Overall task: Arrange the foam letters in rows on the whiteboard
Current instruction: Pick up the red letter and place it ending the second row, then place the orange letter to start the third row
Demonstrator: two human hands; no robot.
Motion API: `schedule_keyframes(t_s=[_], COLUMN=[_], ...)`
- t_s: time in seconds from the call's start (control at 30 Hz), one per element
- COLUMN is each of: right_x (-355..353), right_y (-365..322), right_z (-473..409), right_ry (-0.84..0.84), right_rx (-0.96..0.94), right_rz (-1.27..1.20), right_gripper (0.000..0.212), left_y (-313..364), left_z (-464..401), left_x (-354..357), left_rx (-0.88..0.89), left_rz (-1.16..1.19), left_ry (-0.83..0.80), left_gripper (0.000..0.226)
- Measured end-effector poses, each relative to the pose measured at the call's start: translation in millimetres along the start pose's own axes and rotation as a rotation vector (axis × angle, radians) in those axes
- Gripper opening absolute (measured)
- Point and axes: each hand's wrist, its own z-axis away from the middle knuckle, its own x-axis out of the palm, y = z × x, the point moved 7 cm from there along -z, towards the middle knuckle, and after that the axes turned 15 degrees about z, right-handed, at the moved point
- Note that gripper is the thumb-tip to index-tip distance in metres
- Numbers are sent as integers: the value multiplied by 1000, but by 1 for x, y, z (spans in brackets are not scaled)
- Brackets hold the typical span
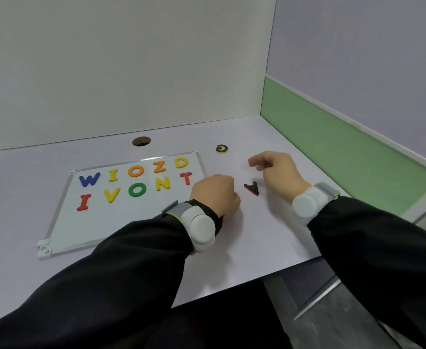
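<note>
My right hand point(274, 170) hovers loosely curled and empty, left hand point(215, 193) fisted, grip unclear, beside the A point(252, 188): light, soft foam, best pinched by its edges.

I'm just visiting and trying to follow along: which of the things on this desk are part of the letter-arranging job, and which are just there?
Part of the job:
- whiteboard
- two rows of foam letters already on it
- red letter lying on the desk between the hands
- yellow letter lying off the board, farther back
- left hand and right hand

Just there:
- round hole in the desk
- green divider
- wrist bands
</note>
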Motion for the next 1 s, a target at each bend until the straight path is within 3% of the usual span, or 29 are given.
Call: schedule_keyframes(t_s=[0.13, 0.37, 0.5, 0.63, 0.77, 1.0], right_x=[-25, -15, 8, -1, -22, -33], right_y=[11, 20, 19, 26, 31, 12], right_z=[-12, -12, -2, -6, -14, -46], right_ry=[-54, -121, -193, -83, 19, -10], right_rx=[47, 29, -65, -24, 75, 53], right_rz=[-25, -25, 165, 249, 145, 123], right_gripper=[59, 40, 41, 45, 48, 34], left_y=[4, 12, 16, 25, 54, 118], left_z=[-8, -18, -22, -31, -36, -54], left_x=[6, 12, 20, 24, 33, 47], left_rx=[-2, 4, 20, 47, 142, 344], left_rz=[11, 19, 38, 78, 56, 3], left_ry=[-60, -49, -28, 4, 39, 8], left_gripper=[36, 36, 38, 35, 36, 41])
